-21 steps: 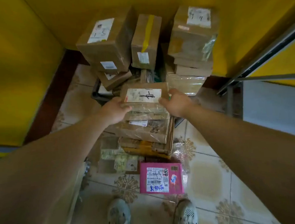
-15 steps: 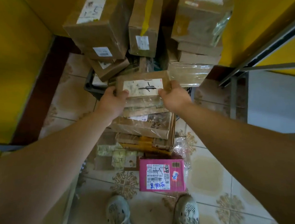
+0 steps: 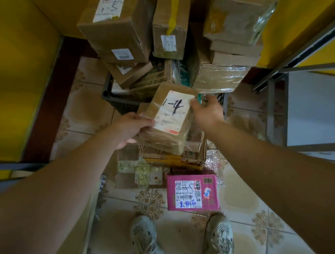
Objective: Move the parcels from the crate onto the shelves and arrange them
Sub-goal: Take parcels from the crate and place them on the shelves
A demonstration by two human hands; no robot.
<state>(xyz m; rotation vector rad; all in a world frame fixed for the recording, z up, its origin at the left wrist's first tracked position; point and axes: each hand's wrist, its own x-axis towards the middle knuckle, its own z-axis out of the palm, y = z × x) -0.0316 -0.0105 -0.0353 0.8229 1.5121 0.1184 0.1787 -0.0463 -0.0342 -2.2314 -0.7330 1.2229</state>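
Note:
A flat brown parcel [image 3: 170, 115] with a white label marked 1-4 is tilted in the air above a low stack of parcels [image 3: 175, 157] on the floor. My left hand [image 3: 131, 128] grips its near left corner and my right hand [image 3: 206, 111] holds its right edge. Behind it stands a dark plastic crate [image 3: 111, 94], piled high with brown cardboard parcels [image 3: 118, 31]. A pink parcel [image 3: 192, 193] lies on the tiles in front of my feet.
A grey metal shelf frame [image 3: 273, 103] with a white shelf board [image 3: 315, 109] stands at the right. Yellow walls close in the left side and the back. A taped parcel marked 1-5 [image 3: 140, 176] lies left of the pink one. My shoes [image 3: 146, 241] stand on the tiled floor.
The labelled parcel has turned from lying square to a slanted, tilted pose and has lifted slightly. My left hand dropped toward its near corner. The view has moved closer to the crate.

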